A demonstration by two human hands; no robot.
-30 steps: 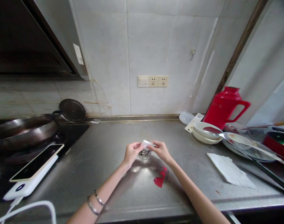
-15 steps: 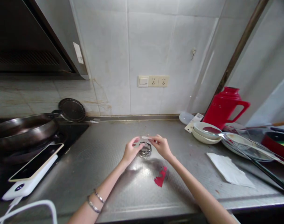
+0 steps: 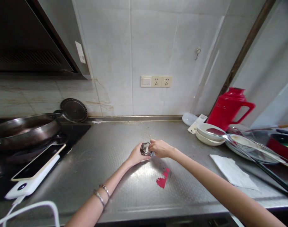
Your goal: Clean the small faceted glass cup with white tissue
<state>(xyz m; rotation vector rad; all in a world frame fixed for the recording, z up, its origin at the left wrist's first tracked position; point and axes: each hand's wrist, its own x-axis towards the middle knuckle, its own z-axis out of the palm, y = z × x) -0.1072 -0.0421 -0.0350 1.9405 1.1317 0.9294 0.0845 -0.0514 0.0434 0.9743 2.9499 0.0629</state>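
My left hand [image 3: 136, 155] is wrapped around a small, shiny glass cup [image 3: 144, 149] and holds it tilted, its opening turned up toward me. The fingers of my right hand [image 3: 161, 148] are pinched together at the cup's right rim, reaching into its mouth. Something whitish shows inside the opening. My right fingertips are partly hidden, so I cannot tell how much of the white piece they grip. Just below the hands, a torn red scrap [image 3: 162, 180] lies flat on the metal counter [image 3: 106, 151].
On the left are a pan [image 3: 25, 129] on the stove, a phone [image 3: 38, 162] and a white power bank [image 3: 32, 181] with cable. To the right stand stacked bowls [image 3: 210, 134], a red thermos [image 3: 229, 108], and a folded tissue [image 3: 232, 171].
The cup stood on the counter with a small white strip held above it. Now my left hand grips the tilted cup, and my right fingers have moved down to its mouth.
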